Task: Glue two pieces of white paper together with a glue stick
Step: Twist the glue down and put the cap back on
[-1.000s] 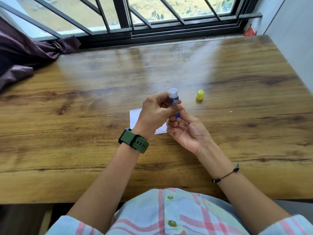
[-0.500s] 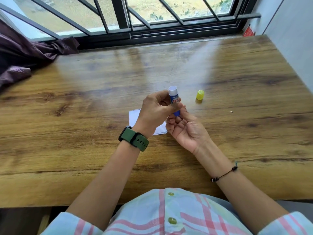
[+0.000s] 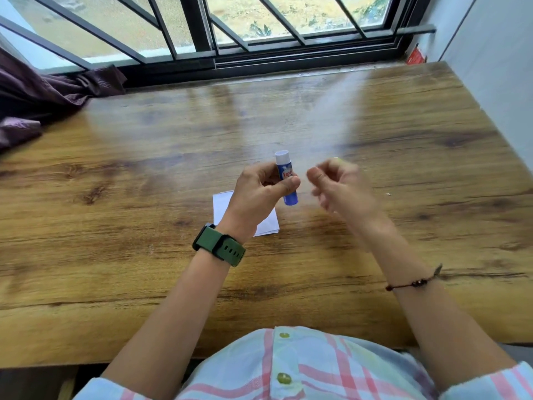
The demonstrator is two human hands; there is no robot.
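My left hand [image 3: 258,193] grips a blue glue stick [image 3: 285,172] upright above the table, its white glue end uncapped and pointing up. A green watch is on that wrist. Under the hand lies white paper [image 3: 222,204], partly covered. My right hand [image 3: 341,189] is blurred, just right of the stick and apart from it, fingers loosely curled with nothing seen in them. Only a sliver of the yellow cap [image 3: 336,159] shows behind its fingertips.
The wooden table [image 3: 115,203] runs back to a barred window. A dark purple cloth [image 3: 43,96] lies on the far left corner. A small red object [image 3: 415,56] sits at the far right corner by the white wall.
My right hand has let go of the bottom of the glue stick and swung up and right toward the yellow cap. The left hand still holds the stick upright.
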